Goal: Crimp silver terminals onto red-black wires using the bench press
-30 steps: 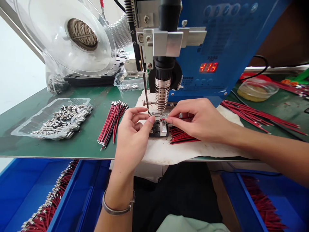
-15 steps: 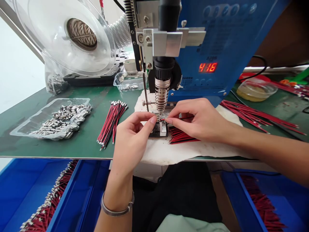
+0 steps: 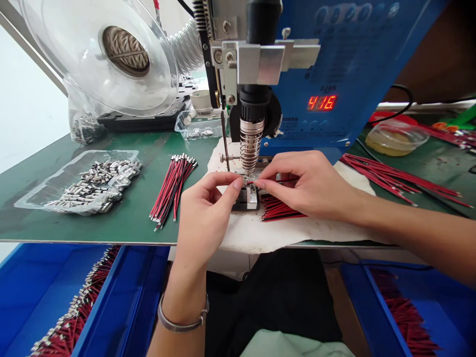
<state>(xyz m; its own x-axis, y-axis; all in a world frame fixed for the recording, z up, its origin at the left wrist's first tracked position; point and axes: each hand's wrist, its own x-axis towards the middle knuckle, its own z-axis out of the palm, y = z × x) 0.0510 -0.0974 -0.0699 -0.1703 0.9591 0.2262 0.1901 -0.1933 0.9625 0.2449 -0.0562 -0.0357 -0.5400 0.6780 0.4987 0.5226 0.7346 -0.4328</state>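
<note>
Beneath the soldering iron [image 3: 250, 139], my right hand [image 3: 308, 181] pinches a thin red-and-black wire [image 3: 250, 183] between thumb and index finger. The wire's red end points left, towards my other hand. My left hand [image 3: 208, 210] is closed in a pinch at the small metal fixture [image 3: 252, 199], just left of the iron's tip. What lies between its fingertips is too small and too covered to make out. Fingertips of both hands are a short gap apart. A bundle of red and black wires [image 3: 280, 208] lies under my right hand on a white cloth [image 3: 256, 237].
Left on the green table are a clear tray [image 3: 28, 201] of silver metal connectors and wires with metal ends [image 3: 171, 191]. More wires [image 3: 394, 176] lie right. A blue machine [image 3: 357, 74] stands behind. Blue bins [image 3: 137, 297] holding wires sit below the table edge.
Both hands hold nearly the same pose at the iron's tip. The whole view has shifted slightly; otherwise nothing clearly differs.
</note>
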